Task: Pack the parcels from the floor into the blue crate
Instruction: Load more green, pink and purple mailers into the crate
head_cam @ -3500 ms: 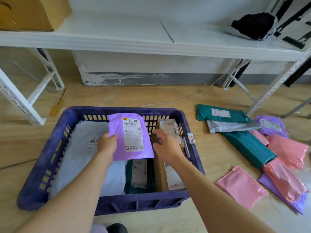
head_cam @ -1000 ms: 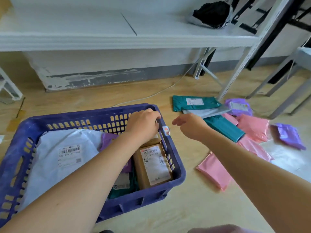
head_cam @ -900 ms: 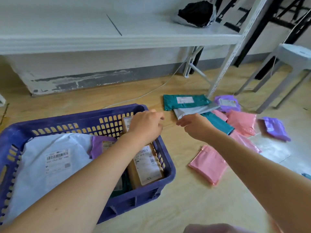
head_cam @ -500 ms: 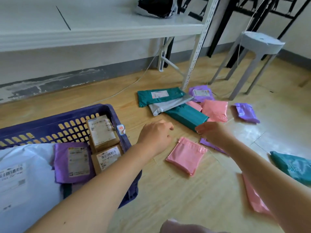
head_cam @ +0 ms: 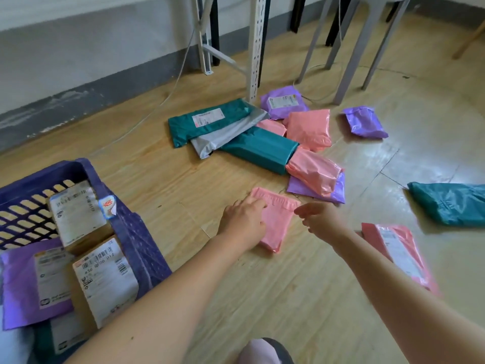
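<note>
A flat, glossy pink plastic parcel (head_cam: 278,219) with a folded flap is lying on the wood-grain floor (head_cam: 199,185), near the slotted blue crate (head_cam: 136,240), which is holding labelled cardboard boxes (head_cam: 78,214) and a purple mailer (head_cam: 23,279). The left hand (head_cam: 244,222) is resting nearly straight fingers (head_cam: 256,203) on the parcel's left edge without gripping it. The right hand (head_cam: 324,219) is hovering just beside the right edge, its fingers (head_cam: 301,210) loosely bent and holding nothing.
</note>
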